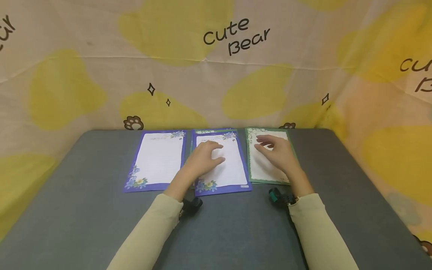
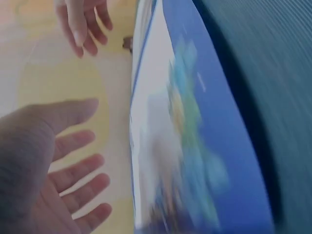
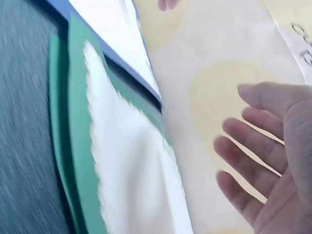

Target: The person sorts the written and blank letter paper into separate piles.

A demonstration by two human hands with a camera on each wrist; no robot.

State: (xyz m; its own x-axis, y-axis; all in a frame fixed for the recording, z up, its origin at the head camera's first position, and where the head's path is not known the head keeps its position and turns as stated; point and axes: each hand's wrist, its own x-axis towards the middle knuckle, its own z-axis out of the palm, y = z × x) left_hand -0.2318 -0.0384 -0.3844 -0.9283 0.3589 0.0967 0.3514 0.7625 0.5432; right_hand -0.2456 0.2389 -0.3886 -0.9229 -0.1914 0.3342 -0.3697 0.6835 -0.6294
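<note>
Both loose and empty, the left hand (image 1: 204,159) hovers over the middle purple sheet (image 1: 233,172) and the right hand (image 1: 278,153) over the right green sheet (image 1: 261,167) on the counter (image 1: 236,232); edge pinches should avoid creases.

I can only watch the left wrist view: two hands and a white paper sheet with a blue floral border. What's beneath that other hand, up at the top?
Observer: That's the right hand; it is above a white paper sheet with a green leafy border.
Visitor: Is mine the only blue-bordered one?
Observer: No. The left hand is over yours, and a matching white, blue-bordered paper sheet lies to its left.
Visitor: Anything written on the yellow-and-cream cloth backdrop?
Observer: Yes, in the head view the yellow-and-cream cloth backdrop carries black lettering reading "Cute Bear".
</note>
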